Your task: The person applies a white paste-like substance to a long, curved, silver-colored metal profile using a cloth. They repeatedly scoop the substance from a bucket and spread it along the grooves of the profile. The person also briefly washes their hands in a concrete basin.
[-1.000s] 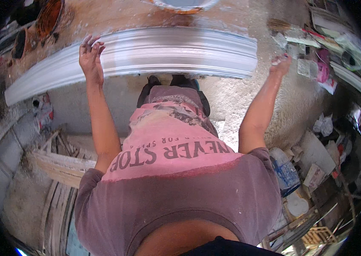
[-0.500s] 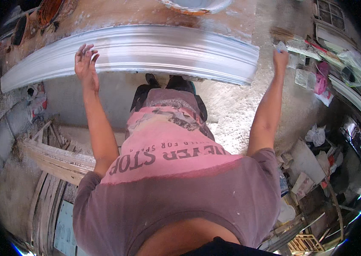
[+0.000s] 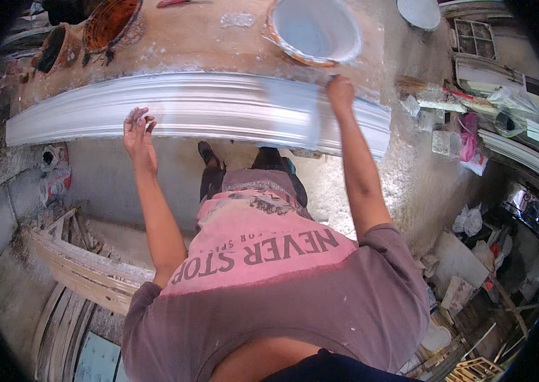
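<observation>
A long white moulding point(image 3: 218, 105) with ribbed lines lies along the near edge of the work table in front of me. My left hand point(image 3: 140, 137) is over its left part, with fingers loosely curled and apart and nothing visible in them. Over the moulding's right part, close to the far edge, is my right hand point(image 3: 341, 93), closed in a fist. Whatever it may hold is hidden by the fingers. Just beyond this hand stands a wide bowl point(image 3: 317, 32), pale inside with an orange-stained rim.
The brown table top point(image 3: 199, 44) bears white smears. At its far left sit an orange-brown basin point(image 3: 110, 25) and a dark-mouthed container point(image 3: 51, 49). A white round lid or basin point(image 3: 420, 13) is at far right. Wooden boards point(image 3: 85, 270) lie behind me to the left; pink bags point(image 3: 468, 137) hang right.
My right hand has swung left from past the moulding's right end to over its right part, near the bowl. The left hand stays about in place. The view now takes in more of the table.
</observation>
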`<state>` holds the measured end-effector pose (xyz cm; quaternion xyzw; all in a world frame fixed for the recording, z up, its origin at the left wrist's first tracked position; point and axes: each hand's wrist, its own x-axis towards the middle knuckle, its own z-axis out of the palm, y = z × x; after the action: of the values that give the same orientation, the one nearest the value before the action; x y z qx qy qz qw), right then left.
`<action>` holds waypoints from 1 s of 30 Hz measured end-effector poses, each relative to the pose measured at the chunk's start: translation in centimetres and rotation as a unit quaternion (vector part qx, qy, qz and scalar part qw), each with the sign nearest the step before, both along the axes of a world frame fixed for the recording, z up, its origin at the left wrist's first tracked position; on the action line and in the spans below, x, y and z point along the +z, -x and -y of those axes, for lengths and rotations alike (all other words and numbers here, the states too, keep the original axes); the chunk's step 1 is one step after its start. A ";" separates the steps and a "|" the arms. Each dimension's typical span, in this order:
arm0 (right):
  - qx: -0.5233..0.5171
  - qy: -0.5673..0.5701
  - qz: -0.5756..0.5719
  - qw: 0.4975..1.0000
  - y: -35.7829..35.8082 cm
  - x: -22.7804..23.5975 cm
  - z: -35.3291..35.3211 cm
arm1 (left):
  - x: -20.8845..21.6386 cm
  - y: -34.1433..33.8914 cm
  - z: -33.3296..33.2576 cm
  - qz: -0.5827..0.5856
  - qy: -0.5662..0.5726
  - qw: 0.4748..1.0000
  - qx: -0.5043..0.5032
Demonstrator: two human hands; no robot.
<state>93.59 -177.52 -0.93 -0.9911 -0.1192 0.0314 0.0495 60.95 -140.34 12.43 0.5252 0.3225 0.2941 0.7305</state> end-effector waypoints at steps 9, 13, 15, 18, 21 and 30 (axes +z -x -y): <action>0.141 -0.133 -0.070 0.979 7.9 0.5 -28.5 | -1.4 3.9 -9.4 -0.009 0.082 0.994 -0.074; -0.123 -0.433 -0.441 0.776 9.1 1.4 -31.7 | -1.4 2.9 -11.8 -0.005 0.165 0.979 -0.117; -0.145 -0.427 -0.502 0.738 12.0 6.6 -33.0 | -1.9 2.8 -12.2 0.012 0.217 0.965 -0.149; -0.088 -0.530 -0.510 0.672 15.1 10.6 -32.9 | -2.4 -0.8 -10.7 0.007 0.415 0.892 -0.179; 0.174 -0.496 -0.243 0.816 17.7 11.4 -32.0 | -1.8 -4.9 -8.7 -0.008 0.544 0.807 -0.230; 0.368 -0.329 0.123 0.861 17.1 13.6 -22.3 | -4.1 -12.5 -3.4 -0.004 0.508 0.792 -0.339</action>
<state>76.49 -155.25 12.67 -0.7973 -0.4835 -0.1160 0.3423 73.50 -136.94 8.38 0.1554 0.2299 -0.1803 0.9436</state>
